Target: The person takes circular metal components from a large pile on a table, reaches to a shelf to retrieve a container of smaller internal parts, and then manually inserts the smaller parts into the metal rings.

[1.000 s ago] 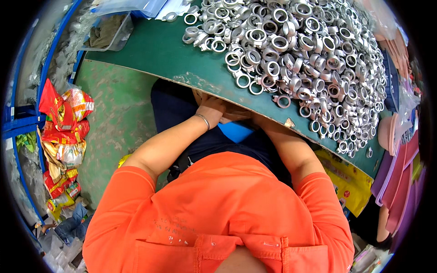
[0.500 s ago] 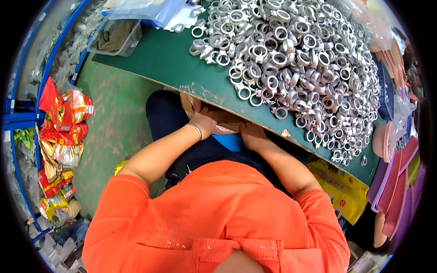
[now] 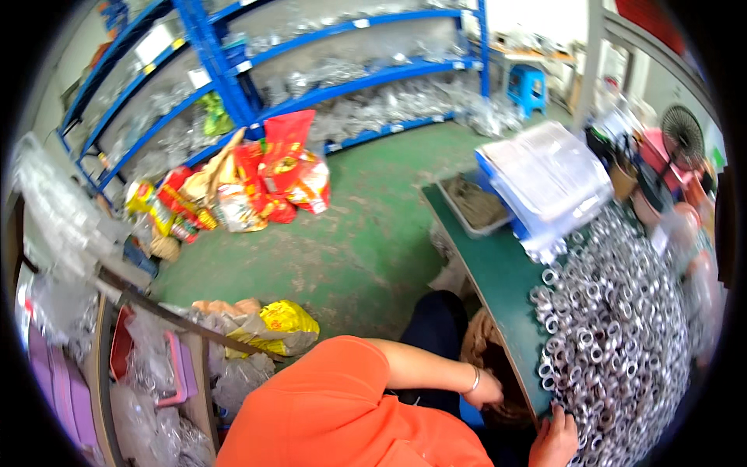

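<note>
My left hand (image 3: 487, 388), with a bracelet at the wrist, is below the table edge at a brown bag (image 3: 480, 342). Its fingers are mostly hidden there, so their grip does not show. At the table's near edge, my right hand (image 3: 555, 440) rests with its fingers reaching onto the top, slightly apart, and nothing shows in them. Its fingertips are beside a large heap of silver metal rings (image 3: 615, 335) with small lugs. The heap covers much of the green table (image 3: 498, 272).
A clear tub (image 3: 472, 206) with grey-brown material and a blue bin (image 3: 545, 175) under clear plastic stand at the table's far end. Blue shelves (image 3: 350, 78) hold bagged parts. Red and yellow sacks (image 3: 288, 163) lie on the green floor (image 3: 373, 226). A black fan (image 3: 682, 132) stands far right.
The view has swung left, bringing shelves and floor into sight. My right hand has come up from under the table to its edge by the rings. My left hand stays at the bag.
</note>
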Tool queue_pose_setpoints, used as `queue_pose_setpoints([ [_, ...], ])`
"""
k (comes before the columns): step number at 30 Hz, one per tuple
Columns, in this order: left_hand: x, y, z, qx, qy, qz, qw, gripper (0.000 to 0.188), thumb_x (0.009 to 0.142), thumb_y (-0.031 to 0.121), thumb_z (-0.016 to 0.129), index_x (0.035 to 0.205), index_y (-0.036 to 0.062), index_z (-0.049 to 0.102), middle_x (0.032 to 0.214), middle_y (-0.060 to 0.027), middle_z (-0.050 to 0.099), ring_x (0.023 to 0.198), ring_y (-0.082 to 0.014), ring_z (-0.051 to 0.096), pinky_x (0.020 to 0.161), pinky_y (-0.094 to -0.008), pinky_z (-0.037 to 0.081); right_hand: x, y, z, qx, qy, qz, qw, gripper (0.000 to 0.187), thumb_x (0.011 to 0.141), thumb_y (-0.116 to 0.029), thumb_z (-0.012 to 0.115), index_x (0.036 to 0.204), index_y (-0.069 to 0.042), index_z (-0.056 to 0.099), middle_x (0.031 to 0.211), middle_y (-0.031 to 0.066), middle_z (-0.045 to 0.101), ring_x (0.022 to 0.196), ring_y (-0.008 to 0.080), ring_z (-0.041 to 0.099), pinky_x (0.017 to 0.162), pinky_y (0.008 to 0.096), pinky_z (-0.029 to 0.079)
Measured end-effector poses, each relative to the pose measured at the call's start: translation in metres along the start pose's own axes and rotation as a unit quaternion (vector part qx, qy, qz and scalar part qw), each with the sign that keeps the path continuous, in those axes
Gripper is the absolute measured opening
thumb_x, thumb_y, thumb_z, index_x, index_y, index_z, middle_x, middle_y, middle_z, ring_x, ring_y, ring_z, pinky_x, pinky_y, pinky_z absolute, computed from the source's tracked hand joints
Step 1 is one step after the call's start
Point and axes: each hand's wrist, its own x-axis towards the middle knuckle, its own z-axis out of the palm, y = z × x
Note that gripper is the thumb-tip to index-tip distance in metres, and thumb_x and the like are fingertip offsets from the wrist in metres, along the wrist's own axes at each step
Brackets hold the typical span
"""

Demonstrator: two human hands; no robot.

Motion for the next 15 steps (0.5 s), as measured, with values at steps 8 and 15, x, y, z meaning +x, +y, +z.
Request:
queue_pose_setpoints([
  [8, 0.000, 0.037, -0.007, -0.155, 0.230, 0.167, 0.946, 0.023, 0.062, 0.011, 0.071, 0.079, 0.0010, 0.058, 0.074, -0.0129, 0.059, 0.071, -0.0295, 0.057, 0.063, -0.0377, 0.046, 0.007, 0.017, 0.006, -0.031, -0.013, 0.004, 0.999, 0.019, 0.083, -0.020, 0.053, 0.076, -0.004, 0.060, 0.070, 0.0145, 0.058, 0.061, 0.0323, 0.057, 0.054, 0.0394, 0.046],
  [15, -0.037, 0.084, -0.054, -0.396, 0.308, 0.048, 0.864, 0.041, 0.071, 0.025, 0.074, 0.100, 0.0047, 0.053, 0.082, -0.0097, 0.061, 0.075, -0.0202, 0.061, 0.062, -0.0324, 0.049, 0.013, -0.003, 0.012, 0.373, -0.038, 0.006, 0.927, 0.018, 0.087, -0.013, 0.056, 0.083, 0.004, 0.060, 0.073, 0.0117, 0.061, 0.064, 0.0151, 0.054, 0.061, 0.0278, 0.045],
])
